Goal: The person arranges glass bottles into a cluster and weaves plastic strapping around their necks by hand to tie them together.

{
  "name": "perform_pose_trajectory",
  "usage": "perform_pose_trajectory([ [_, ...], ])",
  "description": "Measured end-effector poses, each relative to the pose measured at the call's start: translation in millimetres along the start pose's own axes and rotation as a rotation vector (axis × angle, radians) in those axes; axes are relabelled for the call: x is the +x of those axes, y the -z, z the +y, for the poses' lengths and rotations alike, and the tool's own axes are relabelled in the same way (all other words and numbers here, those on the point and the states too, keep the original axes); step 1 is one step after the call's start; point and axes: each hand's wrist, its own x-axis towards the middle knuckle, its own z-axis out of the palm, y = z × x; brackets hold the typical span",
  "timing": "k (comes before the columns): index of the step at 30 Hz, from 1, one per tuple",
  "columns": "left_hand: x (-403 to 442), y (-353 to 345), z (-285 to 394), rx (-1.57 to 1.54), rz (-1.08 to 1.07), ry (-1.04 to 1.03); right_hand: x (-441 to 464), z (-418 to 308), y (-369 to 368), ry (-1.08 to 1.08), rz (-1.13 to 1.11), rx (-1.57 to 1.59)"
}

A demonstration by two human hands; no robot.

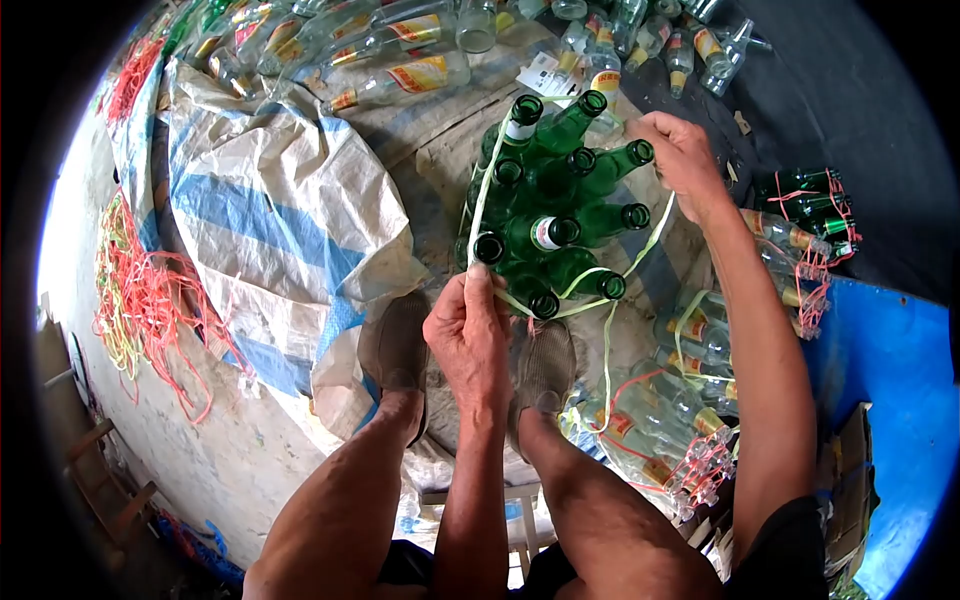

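- While the dark green bottles (568, 182) stand bunched upright on the floor in front of the person's shoes, mouths up, a pale string (483, 200) runs around the outer necks
- The left hand (470, 330) pinches that string between thumb and fingers, right beside the near left bottle neck, which seems to keep the loop high and stop it slipping
- The right hand (690, 165), on the far right side of the bunch, has its fingers curled together, pinching another stretch of the string, probably to draw it outward; the exact fingertip grip is hard to see
- A loose length of string hangs near the shoes (393, 345) and could snag there
- Clear bottles tied with red string (650, 410) lie close on the right, leaving that side tight
- More clear bottles (425, 75) lie beyond, a crumpled white and blue sack (275, 220) spreads at left, and a tangle of red and yellow string (165, 310) lies past it
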Motion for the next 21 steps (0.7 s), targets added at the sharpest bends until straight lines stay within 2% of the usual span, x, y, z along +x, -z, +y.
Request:
perform_pose_trajectory([
  [1,0,1,0,0.000,-0.007,-0.006,-6,-2,-2,-0.067,-0.005,0.047],
  [7,2,4,2,-0.037,-0.054,-0.004,-22,24,-9,0.085,-0.022,0.289],
  [13,0,8,0,-0.013,-0.096,0.017,-34,32,-20,0.170,0.135,0.188],
  [21,-5,12,-1,0.019,-0.162,0.023,-52,46,-33,0.209,0.228,0.179],
])
